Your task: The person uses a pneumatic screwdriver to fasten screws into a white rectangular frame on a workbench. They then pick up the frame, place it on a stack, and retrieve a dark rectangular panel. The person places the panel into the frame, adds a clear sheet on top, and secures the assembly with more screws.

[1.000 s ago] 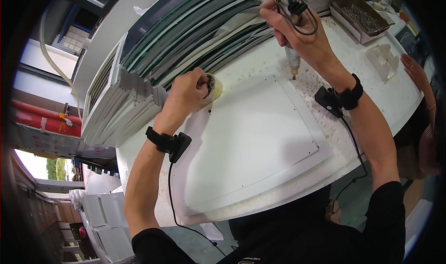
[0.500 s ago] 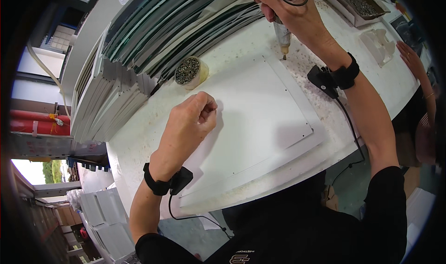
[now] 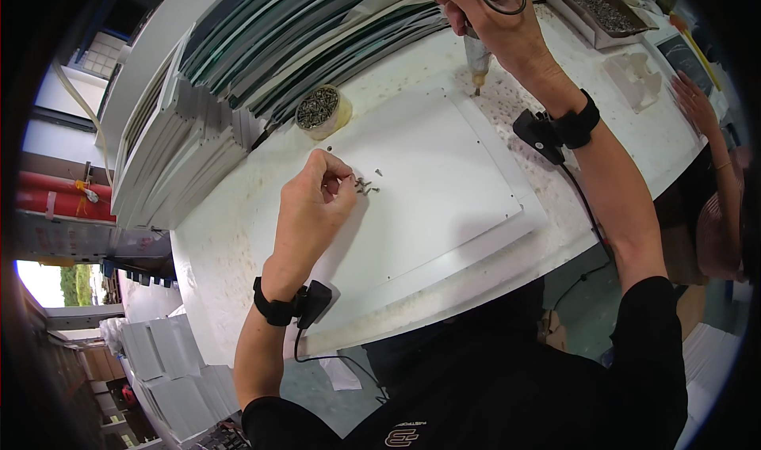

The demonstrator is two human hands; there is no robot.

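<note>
My left hand (image 3: 317,192) is held low over a white flat panel (image 3: 428,204), its fingers curled and pinched together. Small metal screws (image 3: 363,187) lie in a loose cluster right at its fingertips, with a single one a little beyond. Whether a screw is between the fingers is hidden. Up at the top right, my right hand (image 3: 503,26) is wrapped around a powered screwdriver (image 3: 476,58). Its tip points down just past the panel's far right corner. Several dark screw heads or holes dot the panel's edges.
A round tub (image 3: 321,111) full of screws stands behind the panel. Beyond it leans a stack of thin panels (image 3: 317,38). A tray of small metal parts (image 3: 598,14) sits at the far right. Another person's hand (image 3: 695,105) rests at the table's right edge.
Loose screws now lie on the panel beside my left fingertips, where none showed before. My left hand has shifted slightly. The screwdriver stays in my right hand, near the same corner.
</note>
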